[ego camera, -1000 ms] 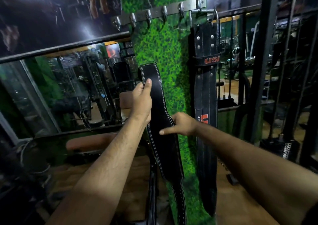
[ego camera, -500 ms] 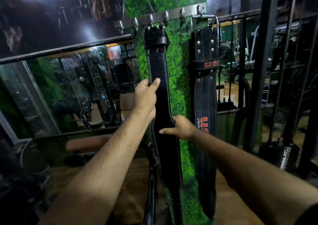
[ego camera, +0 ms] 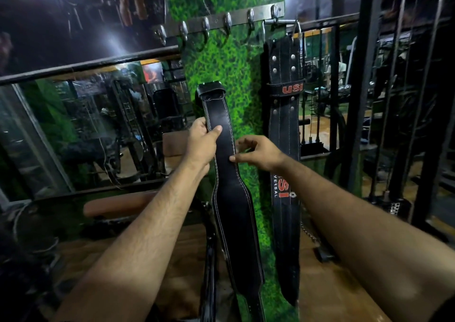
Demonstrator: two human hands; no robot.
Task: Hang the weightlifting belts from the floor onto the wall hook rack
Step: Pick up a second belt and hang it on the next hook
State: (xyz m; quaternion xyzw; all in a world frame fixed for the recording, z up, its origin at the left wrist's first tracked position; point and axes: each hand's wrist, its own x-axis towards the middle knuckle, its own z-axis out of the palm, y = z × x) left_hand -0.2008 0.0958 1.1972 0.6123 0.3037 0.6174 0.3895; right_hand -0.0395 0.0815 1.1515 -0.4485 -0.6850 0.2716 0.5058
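Note:
A black leather belt (ego camera: 231, 198) with white stitching hangs upright in front of the green turf wall panel. Its folded buckle end sits well below the metal hook rack (ego camera: 216, 21). My left hand (ego camera: 200, 144) grips the belt's narrow upper part, thumb across the front. My right hand (ego camera: 258, 152) is beside the belt's right edge with fingers spread, and only the thumb tip touches the edge. A second black belt (ego camera: 283, 129) with red USI lettering hangs from the rack's rightmost hook. The other hooks are bare.
A mirror wall (ego camera: 86, 129) fills the left side. Below it stands a brown padded bench (ego camera: 118, 204). A dark strap or bar (ego camera: 209, 272) runs down behind the held belt. Black steel frame posts (ego camera: 362, 88) stand to the right on the wooden floor.
The held belt's top was up at the hooks half a second ago and has dropped well below the rack. My right hand has loosened from a grip to a thumb touch.

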